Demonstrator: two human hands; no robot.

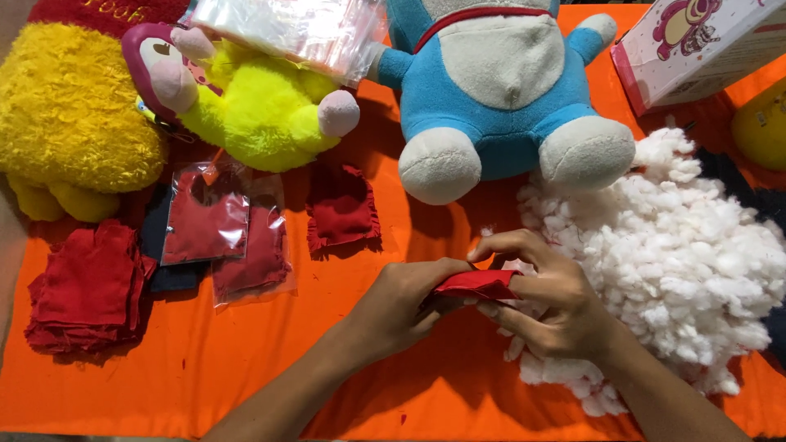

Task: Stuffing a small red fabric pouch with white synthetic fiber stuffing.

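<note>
Bare orange cloth [246,368] open at 7 o'clock; white stuffing heap [679,262] blocks 3, blue plush toy [499,90] blocks 12.

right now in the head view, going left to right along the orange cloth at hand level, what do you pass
stack of red fabric pieces → clear bags holding red pieces → left hand → small red fabric piece held by both hands → right hand → pile of white stuffing

orange counter [246,368] carries: blue plush toy [491,90], yellow-green plush toy [254,106], yellow plush toy [70,115], stack of red cloth pieces [82,286], bagged red cloth pieces [209,225], pink box [696,45].
</note>
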